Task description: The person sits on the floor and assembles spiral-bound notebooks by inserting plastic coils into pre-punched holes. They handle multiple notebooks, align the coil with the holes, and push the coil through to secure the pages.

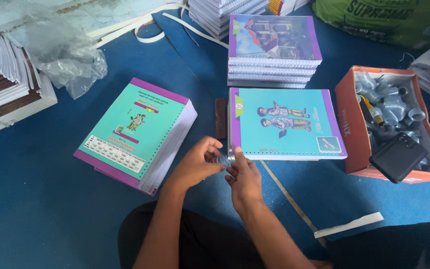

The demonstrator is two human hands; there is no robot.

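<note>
Two hands meet low in the head view above a blue floor (36, 209): the left hand (195, 167) and right hand (245, 179) both pinch a small greyish piece (223, 160), fingertips closed on it; what the piece is cannot be told. Just beyond the hands lies a teal book (284, 124) with purple edge, its near rim close to the right fingers. A dark strip (220, 118) lies just beside its left edge. Further back stands a stack of spiral-bound books (273, 52). To the left, tilted, rests an unbound block (138, 132) with punched edge. At right, an orange box (347, 124) holds grey coils (391, 104) and a black phone (398, 157).
</note>
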